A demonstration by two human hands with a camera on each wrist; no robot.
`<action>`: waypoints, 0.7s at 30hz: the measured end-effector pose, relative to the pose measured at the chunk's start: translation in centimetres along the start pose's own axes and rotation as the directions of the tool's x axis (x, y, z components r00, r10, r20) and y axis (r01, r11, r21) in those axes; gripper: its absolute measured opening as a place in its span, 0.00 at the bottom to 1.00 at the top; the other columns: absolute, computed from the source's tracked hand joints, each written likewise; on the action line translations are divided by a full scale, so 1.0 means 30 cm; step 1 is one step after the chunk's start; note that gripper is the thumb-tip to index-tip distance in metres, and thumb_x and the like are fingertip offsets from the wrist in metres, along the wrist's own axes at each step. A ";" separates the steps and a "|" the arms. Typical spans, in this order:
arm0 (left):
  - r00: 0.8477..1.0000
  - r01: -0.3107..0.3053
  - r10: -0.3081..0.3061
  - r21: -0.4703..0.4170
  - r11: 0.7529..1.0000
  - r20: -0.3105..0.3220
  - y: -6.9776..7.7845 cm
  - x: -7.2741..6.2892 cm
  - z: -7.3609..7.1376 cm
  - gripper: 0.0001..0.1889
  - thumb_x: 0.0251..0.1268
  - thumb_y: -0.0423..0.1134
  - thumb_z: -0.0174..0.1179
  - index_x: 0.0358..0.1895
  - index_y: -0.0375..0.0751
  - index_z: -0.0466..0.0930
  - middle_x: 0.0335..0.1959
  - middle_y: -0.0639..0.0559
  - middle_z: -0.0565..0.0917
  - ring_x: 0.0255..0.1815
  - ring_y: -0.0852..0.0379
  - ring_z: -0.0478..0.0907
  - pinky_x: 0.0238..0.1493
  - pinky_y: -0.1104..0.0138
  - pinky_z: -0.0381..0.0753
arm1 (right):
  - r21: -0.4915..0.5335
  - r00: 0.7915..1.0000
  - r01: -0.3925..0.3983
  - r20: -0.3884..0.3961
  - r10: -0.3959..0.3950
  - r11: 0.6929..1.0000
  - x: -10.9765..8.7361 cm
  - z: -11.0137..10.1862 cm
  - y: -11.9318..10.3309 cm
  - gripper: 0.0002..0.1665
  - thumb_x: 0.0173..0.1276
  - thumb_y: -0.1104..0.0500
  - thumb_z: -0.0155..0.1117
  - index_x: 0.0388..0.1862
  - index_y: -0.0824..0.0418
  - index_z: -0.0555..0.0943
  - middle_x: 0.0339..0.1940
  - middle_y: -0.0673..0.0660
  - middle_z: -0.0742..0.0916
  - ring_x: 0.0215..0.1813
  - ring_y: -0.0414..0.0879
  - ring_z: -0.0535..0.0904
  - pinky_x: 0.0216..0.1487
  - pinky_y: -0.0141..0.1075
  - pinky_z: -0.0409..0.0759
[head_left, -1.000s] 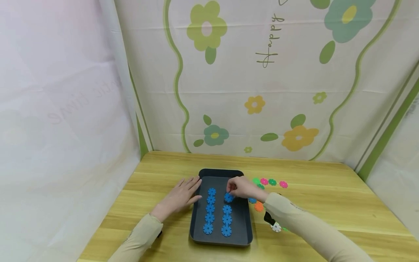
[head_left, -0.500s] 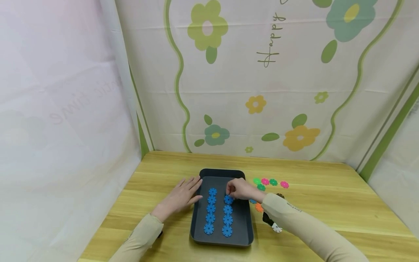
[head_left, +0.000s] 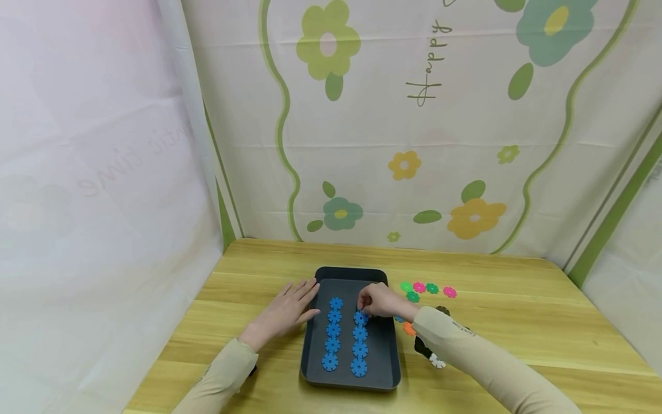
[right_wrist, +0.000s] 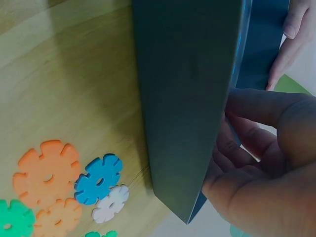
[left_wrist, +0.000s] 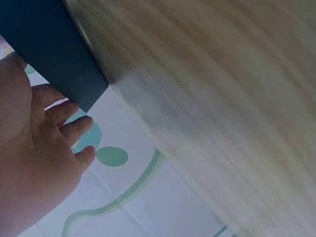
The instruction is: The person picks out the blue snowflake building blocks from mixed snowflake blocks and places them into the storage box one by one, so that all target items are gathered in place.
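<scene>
In the head view, a dark grey rectangular tray [head_left: 345, 376] holds two columns of blue slotted flower discs. My right hand [head_left: 381, 299] reaches over the tray's right wall and pinches the farthest disc [head_left: 360, 318] of the right column, at its far edge. That disc sits against the rest of its column. My left hand [head_left: 289, 307] rests with spread, straight fingers on the tray's left rim. In the left wrist view, the left fingers lie along the tray wall [left_wrist: 59, 49]. The tray wall [right_wrist: 182, 98] hides the pinched disc in the right wrist view.
Loose flower discs lie on the wooden table [head_left: 507, 310] right of the tray, among them pink [head_left: 449, 292], green [head_left: 431, 288], orange [head_left: 409, 328] and white [head_left: 437, 361] ones. The right forearm passes over some. A printed curtain [head_left: 362, 126] stands behind the table.
The right hand has moved slightly nearer with its disc, closing the gap to the right column. That column has shifted a little toward the tray's near edge. The left hand stays put.
</scene>
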State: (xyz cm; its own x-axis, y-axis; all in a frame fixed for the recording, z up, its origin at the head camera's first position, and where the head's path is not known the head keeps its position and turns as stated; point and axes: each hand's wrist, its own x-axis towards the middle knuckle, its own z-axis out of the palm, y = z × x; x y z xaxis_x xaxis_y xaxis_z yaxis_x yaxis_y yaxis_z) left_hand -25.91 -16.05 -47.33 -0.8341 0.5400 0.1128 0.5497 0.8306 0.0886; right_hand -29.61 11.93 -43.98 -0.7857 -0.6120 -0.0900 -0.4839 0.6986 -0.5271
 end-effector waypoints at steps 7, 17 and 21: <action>1.000 0.002 -0.002 -0.001 1.000 0.007 0.004 0.003 -0.002 0.35 0.77 0.58 0.44 0.78 0.41 0.57 0.80 0.45 0.60 0.79 0.43 0.59 0.78 0.45 0.57 | -0.002 0.999 0.001 -0.038 -0.001 1.000 -0.003 -0.007 0.002 0.03 0.62 0.71 0.67 0.30 0.65 0.85 0.26 0.57 0.87 0.24 0.38 0.77 0.27 0.27 0.78; 1.000 0.002 -0.001 -0.002 1.000 0.003 -0.002 0.002 0.009 0.35 0.77 0.58 0.44 0.78 0.41 0.57 0.80 0.45 0.59 0.79 0.42 0.59 0.78 0.44 0.56 | 0.077 0.997 0.031 -0.068 -0.026 0.997 -0.041 -0.070 0.014 0.03 0.65 0.68 0.66 0.35 0.68 0.83 0.29 0.58 0.87 0.30 0.51 0.85 0.30 0.28 0.80; 1.000 -0.008 0.008 0.007 1.000 -0.005 -0.002 0.001 0.007 0.35 0.77 0.57 0.45 0.77 0.39 0.58 0.79 0.43 0.60 0.79 0.42 0.60 0.78 0.44 0.58 | 0.091 0.995 0.029 -0.099 -0.020 0.995 -0.069 -0.109 0.030 0.03 0.66 0.67 0.64 0.35 0.68 0.82 0.30 0.58 0.87 0.29 0.47 0.83 0.31 0.29 0.81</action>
State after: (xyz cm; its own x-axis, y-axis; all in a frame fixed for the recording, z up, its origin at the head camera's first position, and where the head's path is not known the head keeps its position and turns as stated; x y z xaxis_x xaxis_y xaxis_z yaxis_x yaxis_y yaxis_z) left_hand -25.99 -16.05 -47.55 -0.8294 0.5460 0.1186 0.5561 0.8272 0.0807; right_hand -29.69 15.05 -41.50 -0.8104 -0.5859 0.0047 -0.4691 0.6440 -0.6043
